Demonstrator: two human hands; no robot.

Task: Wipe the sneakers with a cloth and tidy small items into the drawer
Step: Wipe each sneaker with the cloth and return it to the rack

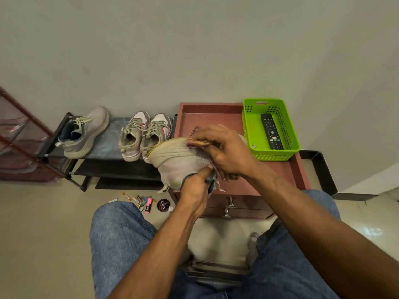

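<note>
My left hand [195, 187] grips a pale grey sneaker [179, 160] at its heel opening and holds it sole-up above the left front corner of the reddish drawer cabinet [216, 119]. My right hand [224, 147] holds a purplish cloth [197, 143] bunched in its fingers, pressed onto the sneaker's sole side. Part of the cloth hangs under my right palm. Small items [141, 201], markers, batteries and a round tin [163, 205], lie on the floor left of the cabinet. The cabinet's drawers [231, 203] with metal knobs are shut.
A low black shoe rack [108, 143] holds a single grey sneaker [83, 134] and a pair of grey sneakers [144, 134]. A green basket [287, 130] with a black remote [271, 131] stands on the cabinet's right. A red metal rack [19, 134] is at far left.
</note>
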